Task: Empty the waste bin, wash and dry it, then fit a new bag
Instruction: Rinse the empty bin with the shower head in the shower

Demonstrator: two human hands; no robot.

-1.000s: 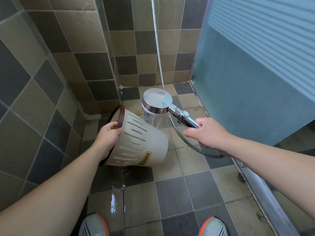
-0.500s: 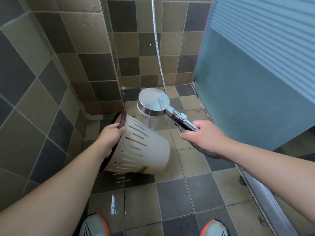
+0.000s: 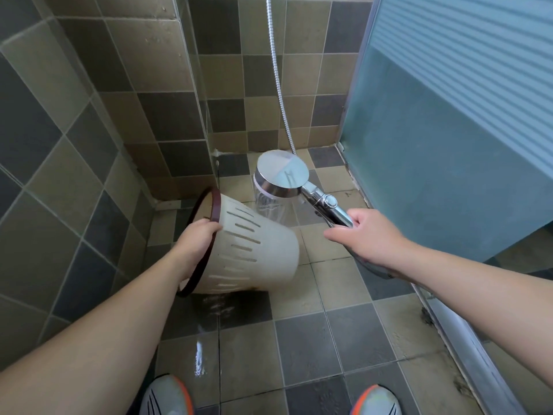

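Note:
A cream slotted waste bin (image 3: pixel 257 253) with a dark brown rim hangs tipped on its side above the tiled floor, its mouth towards me and to the left. My left hand (image 3: pixel 196 241) grips the rim, fingers curled over the edge. My right hand (image 3: pixel 363 235) holds the chrome handle of a shower head (image 3: pixel 282 175), which sits just above and behind the bin's base. Water streams down from the head onto the far side of the bin.
Tiled walls close in on the left and behind. A frosted blue glass door (image 3: pixel 449 139) stands on the right with its metal floor track (image 3: pixel 466 333). The shower hose (image 3: pixel 278 73) hangs down the back wall. The floor (image 3: pixel 209 348) under the bin is wet. My shoes show at the bottom.
The bin has been turned in my left hand, so its yellow label is out of sight. The shower head has shifted slightly left and up over the bin.

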